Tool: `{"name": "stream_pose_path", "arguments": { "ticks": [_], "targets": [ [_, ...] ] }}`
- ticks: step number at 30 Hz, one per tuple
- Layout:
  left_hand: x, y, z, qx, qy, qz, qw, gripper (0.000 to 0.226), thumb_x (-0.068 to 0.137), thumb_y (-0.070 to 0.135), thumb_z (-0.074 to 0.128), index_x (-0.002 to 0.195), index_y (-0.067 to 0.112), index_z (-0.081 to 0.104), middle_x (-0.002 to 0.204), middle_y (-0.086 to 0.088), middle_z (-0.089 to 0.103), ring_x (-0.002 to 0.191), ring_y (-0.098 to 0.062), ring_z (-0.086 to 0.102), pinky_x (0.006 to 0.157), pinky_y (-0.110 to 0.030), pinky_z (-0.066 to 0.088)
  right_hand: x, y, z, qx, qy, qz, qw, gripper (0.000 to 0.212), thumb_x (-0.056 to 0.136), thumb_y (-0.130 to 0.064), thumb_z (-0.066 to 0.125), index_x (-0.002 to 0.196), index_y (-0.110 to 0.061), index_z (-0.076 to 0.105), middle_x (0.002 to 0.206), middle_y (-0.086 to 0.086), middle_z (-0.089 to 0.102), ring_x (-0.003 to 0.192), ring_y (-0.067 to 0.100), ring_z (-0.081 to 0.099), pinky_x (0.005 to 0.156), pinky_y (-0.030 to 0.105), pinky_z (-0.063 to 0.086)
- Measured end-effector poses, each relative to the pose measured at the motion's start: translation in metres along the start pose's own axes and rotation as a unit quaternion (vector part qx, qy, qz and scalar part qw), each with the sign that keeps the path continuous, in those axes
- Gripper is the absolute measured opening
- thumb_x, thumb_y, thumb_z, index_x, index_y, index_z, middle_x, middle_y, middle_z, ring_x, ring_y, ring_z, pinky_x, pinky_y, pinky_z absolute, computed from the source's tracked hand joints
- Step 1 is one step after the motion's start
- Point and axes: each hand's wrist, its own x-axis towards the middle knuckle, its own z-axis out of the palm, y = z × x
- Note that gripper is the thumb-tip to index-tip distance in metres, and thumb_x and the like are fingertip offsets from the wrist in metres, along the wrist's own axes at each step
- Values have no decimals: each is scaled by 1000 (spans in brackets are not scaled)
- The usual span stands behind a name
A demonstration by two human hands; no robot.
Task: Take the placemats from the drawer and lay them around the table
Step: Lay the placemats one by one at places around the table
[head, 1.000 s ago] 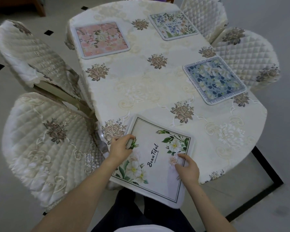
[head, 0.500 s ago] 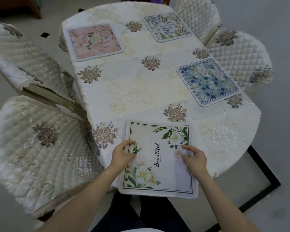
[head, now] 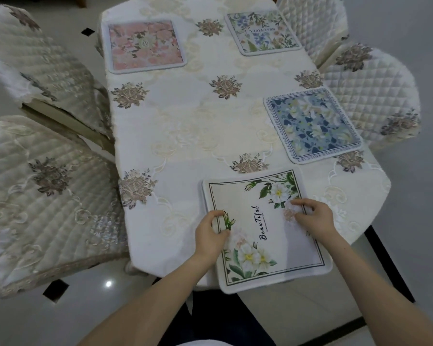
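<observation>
A white placemat (head: 260,221) printed with green leaves and "Beautiful" lies at the near end of the table (head: 185,126), its near edge hanging over the rim. My left hand (head: 211,233) grips its left edge with curled fingers. My right hand (head: 313,218) holds its right edge the same way. Three other placemats lie flat: a pink one (head: 145,44) at the far left, a pale one with blue flowers (head: 261,32) at the far right, and a blue one (head: 313,124) on the right side.
Quilted covered chairs stand close on both sides: two on the left (head: 43,196) (head: 40,61) and two on the right (head: 368,91) (head: 310,18). The left side of the cream tablecloth near me bears no mat. Pale tiled floor surrounds the table.
The white placemat has turned from skewed to nearly square and slid farther onto the table and to the right, both hands staying on its edges.
</observation>
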Motion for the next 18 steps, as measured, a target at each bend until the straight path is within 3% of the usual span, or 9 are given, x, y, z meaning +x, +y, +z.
{"name": "stream_pose_path", "arguments": {
  "ticks": [2,4,6,10,14,16,18],
  "targets": [
    [-3,0,22,7,-17,-2,1000,45,75,-7,67,107,23,59,116,4,61,111,-13,56,90,-12,43,9,14,-16,-9,3,15,1000,38,76,11,60,103,-12,74,122,8,66,111,19,58,68,8,42],
    [-7,-1,38,21,-38,0,999,45,77,-8,65,108,24,56,117,2,60,109,-14,56,81,-3,41,15,27,-25,-12,4,25,1000,38,76,12,60,103,-12,74,123,9,65,108,19,59,58,4,40],
    [-10,-5,47,52,-46,11,998,45,79,-8,62,110,23,53,117,2,57,110,-14,54,78,1,37,20,39,-27,-13,-3,35,999,39,76,11,60,102,-14,74,124,9,65,114,20,58,62,9,41],
    [-6,-12,48,156,-43,29,986,43,80,1,64,113,23,49,112,4,56,105,-18,54,83,-23,40,23,47,-24,0,-27,32,999,38,74,10,63,100,-17,70,115,4,66,110,20,59,71,19,43],
    [-8,-5,51,373,-4,53,926,42,81,21,63,120,29,48,116,6,58,102,-22,41,81,-32,26,24,45,-32,-68,-88,15,994,40,70,-7,70,103,-29,64,109,-8,65,100,17,58,80,26,42],
    [-11,-2,53,422,12,52,905,41,83,26,61,120,32,46,116,9,56,108,-22,35,79,-33,19,25,44,-38,-146,-107,5,983,50,59,-20,65,103,-43,58,103,-10,67,95,23,59,82,31,46],
    [-10,-1,53,435,9,63,898,43,81,24,62,120,33,47,114,11,56,108,-20,32,77,-32,18,25,43,-43,-184,-121,-14,975,60,54,-19,61,107,-47,54,103,-7,66,95,26,57,78,31,47]
  ]
}}
